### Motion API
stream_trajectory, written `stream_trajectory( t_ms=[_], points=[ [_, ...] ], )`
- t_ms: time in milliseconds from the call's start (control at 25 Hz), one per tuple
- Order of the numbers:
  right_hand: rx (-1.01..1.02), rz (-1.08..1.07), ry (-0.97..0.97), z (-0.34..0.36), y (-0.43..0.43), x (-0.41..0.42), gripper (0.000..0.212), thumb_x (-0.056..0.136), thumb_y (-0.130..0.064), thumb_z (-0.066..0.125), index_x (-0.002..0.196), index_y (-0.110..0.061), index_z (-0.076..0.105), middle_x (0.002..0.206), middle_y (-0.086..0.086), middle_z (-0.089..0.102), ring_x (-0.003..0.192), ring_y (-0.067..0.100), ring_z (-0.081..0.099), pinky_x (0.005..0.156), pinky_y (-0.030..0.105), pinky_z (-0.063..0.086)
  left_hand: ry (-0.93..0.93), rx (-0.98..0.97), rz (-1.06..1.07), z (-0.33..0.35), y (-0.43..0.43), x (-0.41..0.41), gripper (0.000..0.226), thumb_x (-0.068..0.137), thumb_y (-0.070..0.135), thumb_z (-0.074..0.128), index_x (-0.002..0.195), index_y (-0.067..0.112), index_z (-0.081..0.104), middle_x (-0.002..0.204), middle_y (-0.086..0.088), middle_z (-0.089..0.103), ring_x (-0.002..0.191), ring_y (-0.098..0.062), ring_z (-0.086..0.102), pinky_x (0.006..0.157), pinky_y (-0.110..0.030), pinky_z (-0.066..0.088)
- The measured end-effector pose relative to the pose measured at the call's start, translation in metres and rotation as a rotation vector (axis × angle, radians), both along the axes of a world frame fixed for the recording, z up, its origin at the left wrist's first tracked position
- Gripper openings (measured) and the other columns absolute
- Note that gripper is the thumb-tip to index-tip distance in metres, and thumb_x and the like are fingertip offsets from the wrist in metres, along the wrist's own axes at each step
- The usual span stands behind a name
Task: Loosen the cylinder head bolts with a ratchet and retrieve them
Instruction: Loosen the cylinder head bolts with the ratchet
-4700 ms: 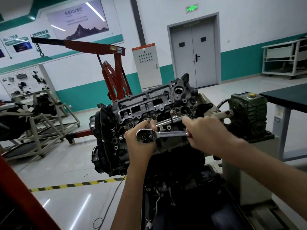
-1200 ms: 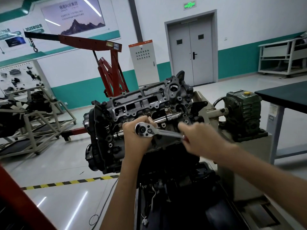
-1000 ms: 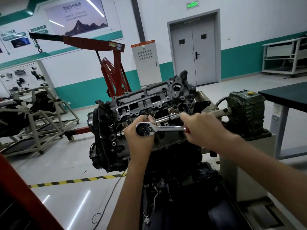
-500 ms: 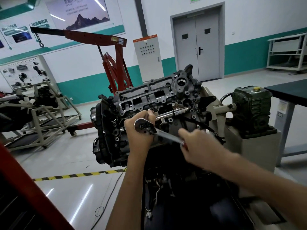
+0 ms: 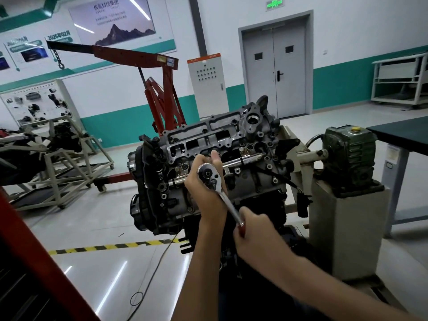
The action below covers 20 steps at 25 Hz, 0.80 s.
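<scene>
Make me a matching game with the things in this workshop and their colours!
Things:
1. crane
2. double door
3. ratchet
4. cap on the gearbox

Colours:
a. yellow
b. shiny silver
c. red
d. grey

Pairs: 1-c, 2-d, 3-b, 4-a. The left hand cups the ratchet's head against the engine, and the right hand grips its handle.
</scene>
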State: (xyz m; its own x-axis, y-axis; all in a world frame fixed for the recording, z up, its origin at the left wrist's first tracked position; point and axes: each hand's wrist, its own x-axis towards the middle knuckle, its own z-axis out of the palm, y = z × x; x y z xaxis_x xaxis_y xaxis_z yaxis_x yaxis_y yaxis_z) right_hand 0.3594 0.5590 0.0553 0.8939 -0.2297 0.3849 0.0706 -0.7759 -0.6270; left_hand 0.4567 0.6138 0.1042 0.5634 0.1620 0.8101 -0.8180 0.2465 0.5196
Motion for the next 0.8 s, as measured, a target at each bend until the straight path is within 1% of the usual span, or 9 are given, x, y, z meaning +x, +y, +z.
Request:
stream_trajectory(
  t_ms=[40,120,240,320,440,520,600,720,800],
  points=[
    [0.055,0.024,-0.001,-0.005,0.006,0.001,0.025,0.083,-0.016,0.050,0.067,-0.022,0.031,0.061,0.000,0.043,0.057,0.025,0.050,0.057,0.034,0.044,0.004,-0.012,-0.016,-0.001,0.000,0.001,0.044,0.096,0.003,0.053,0.060,0.014,0.031,0.053,0.006,0.025,0.050,-0.004,0.023,0.053,-0.016,0.032],
    [-0.026,0.040,0.002,0.001,-0.002,0.000,0.023,0.084,-0.018,0.049,0.071,-0.021,0.031,0.062,-0.001,0.041,0.060,0.027,0.053,0.056,0.032,0.040,0.024,0.059,-0.004,0.000,0.006,0.005,0.048,0.097,0.015,0.052,0.055,0.007,0.031,0.049,-0.005,0.025,0.046,-0.010,0.022,0.047,-0.022,0.024],
    [-0.426,-0.013,-0.038,0.036,-0.048,0.006,0.018,0.085,-0.020,0.049,0.080,-0.022,0.032,0.068,0.004,0.053,0.071,0.031,0.061,0.062,0.033,0.048,-0.063,0.272,0.083,0.005,0.019,0.012,0.047,0.096,0.016,0.051,0.053,0.015,0.032,0.049,0.008,0.027,0.046,-0.005,0.023,0.046,-0.029,0.020],
    [-0.644,-0.047,-0.087,0.069,-0.077,0.011,0.019,0.083,-0.017,0.050,0.081,-0.021,0.032,0.061,0.001,0.051,0.063,0.028,0.060,0.060,0.036,0.049,-0.139,0.396,0.101,0.009,0.023,0.014,0.047,0.095,0.014,0.051,0.052,0.017,0.032,0.050,0.012,0.027,0.045,-0.006,0.024,0.045,-0.026,0.020],
    [-0.779,-0.100,-0.149,0.085,-0.086,0.016,0.021,0.081,-0.014,0.052,0.078,-0.018,0.032,0.054,-0.001,0.046,0.051,0.022,0.052,0.049,0.024,0.031,-0.104,0.410,0.103,0.007,0.025,0.014,0.048,0.095,0.017,0.052,0.053,0.003,0.035,0.051,0.006,0.029,0.048,-0.006,0.026,0.047,-0.024,0.021],
    [-0.661,-0.116,-0.113,0.062,-0.073,0.013,0.022,0.083,-0.016,0.052,0.077,-0.020,0.031,0.055,-0.006,0.043,0.049,0.016,0.047,0.047,0.021,0.029,-0.024,0.314,0.083,0.003,0.022,0.011,0.045,0.094,0.019,0.054,0.055,0.009,0.035,0.052,0.010,0.031,0.049,-0.005,0.027,0.048,-0.022,0.023],
    [-0.359,-0.113,-0.078,0.027,-0.046,0.008,0.026,0.084,-0.017,0.052,0.071,-0.023,0.030,0.058,-0.005,0.040,0.051,0.015,0.043,0.051,0.023,0.032,-0.016,0.234,0.058,0.002,0.013,0.003,0.041,0.095,0.017,0.055,0.059,0.017,0.035,0.052,0.011,0.032,0.049,-0.004,0.027,0.048,-0.019,0.024],
    [0.076,-0.041,-0.039,-0.008,-0.003,0.005,0.033,0.083,-0.015,0.051,0.062,-0.026,0.027,0.058,-0.004,0.039,0.047,0.008,0.037,0.049,0.019,0.030,0.034,0.138,-0.030,0.005,-0.005,-0.003,0.046,0.095,0.024,0.054,0.058,0.007,0.033,0.054,0.003,0.029,0.051,-0.013,0.025,0.047,-0.033,0.023],
    [0.070,-0.002,-0.043,-0.010,-0.002,0.005,0.032,0.082,-0.016,0.049,0.061,-0.026,0.026,0.059,-0.001,0.038,0.048,0.013,0.037,0.051,0.025,0.033,0.082,0.135,-0.061,0.005,-0.003,0.001,0.052,0.092,0.035,0.051,0.057,0.000,0.034,0.053,-0.002,0.028,0.051,-0.018,0.025,0.049,-0.035,0.023]
  ],
)
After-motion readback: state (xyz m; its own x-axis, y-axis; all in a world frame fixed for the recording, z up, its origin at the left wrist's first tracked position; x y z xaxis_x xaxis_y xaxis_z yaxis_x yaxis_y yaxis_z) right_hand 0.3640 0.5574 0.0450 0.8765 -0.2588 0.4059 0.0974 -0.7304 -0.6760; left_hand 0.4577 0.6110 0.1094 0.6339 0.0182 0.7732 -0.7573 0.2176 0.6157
